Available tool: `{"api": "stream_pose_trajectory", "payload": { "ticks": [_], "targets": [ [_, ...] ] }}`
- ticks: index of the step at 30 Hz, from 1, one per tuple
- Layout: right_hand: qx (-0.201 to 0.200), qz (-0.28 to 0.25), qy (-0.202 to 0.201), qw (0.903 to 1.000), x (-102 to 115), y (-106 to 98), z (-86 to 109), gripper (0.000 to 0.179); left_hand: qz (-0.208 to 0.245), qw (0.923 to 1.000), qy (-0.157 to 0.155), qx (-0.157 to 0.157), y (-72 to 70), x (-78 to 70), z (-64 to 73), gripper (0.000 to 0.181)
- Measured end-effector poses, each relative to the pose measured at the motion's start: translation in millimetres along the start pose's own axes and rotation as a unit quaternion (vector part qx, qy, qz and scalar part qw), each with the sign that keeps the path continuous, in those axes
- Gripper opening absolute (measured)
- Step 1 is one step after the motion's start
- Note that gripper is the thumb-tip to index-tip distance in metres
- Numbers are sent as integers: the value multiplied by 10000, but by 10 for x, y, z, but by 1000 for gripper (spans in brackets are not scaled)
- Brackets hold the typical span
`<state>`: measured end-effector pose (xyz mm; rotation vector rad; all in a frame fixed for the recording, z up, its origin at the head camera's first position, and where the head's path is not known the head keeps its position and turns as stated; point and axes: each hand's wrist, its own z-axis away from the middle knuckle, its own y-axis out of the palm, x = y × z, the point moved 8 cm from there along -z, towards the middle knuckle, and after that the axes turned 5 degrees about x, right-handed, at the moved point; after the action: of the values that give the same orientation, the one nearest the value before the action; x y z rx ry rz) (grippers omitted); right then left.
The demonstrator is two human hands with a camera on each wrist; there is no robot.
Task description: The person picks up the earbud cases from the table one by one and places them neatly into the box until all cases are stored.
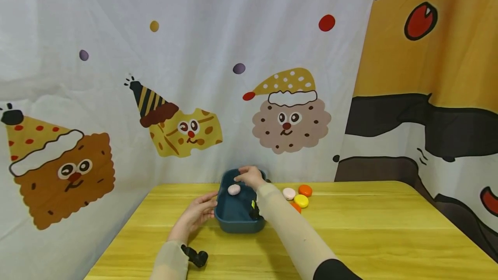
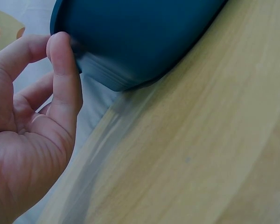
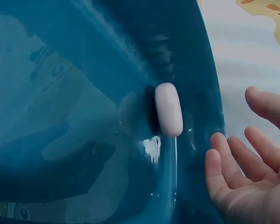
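A dark blue basin stands on the table with a pale pinkish-white rounded disc inside it. In the right wrist view the disc is seen nearly edge-on, close to the basin wall. My left hand is at the basin's left side; in the left wrist view its thumb and forefinger pinch the rim. Over the far part of the basin hangs my right hand, holding nothing. Its fingers are spread loosely past the rim, apart from the disc.
Right of the basin lie several discs: a white one, a yellow one and orange ones, partly behind the right sleeve. A printed curtain hangs along the back edge of the wooden table.
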<state>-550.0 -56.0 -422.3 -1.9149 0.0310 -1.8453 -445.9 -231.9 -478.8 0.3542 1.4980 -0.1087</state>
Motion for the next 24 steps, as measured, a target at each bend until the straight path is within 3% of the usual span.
{"api": "stream_pose_trajectory", "payload": {
  "ticks": [14,24],
  "targets": [
    [90,37,6,10000,57,13,3,48,-32,10000,-11,-71,-2,-3,-6,57],
    [439,-252,-279,9983,299,-40,133,51,-129,9999,18,-36,1,-4,0,59]
  ]
}}
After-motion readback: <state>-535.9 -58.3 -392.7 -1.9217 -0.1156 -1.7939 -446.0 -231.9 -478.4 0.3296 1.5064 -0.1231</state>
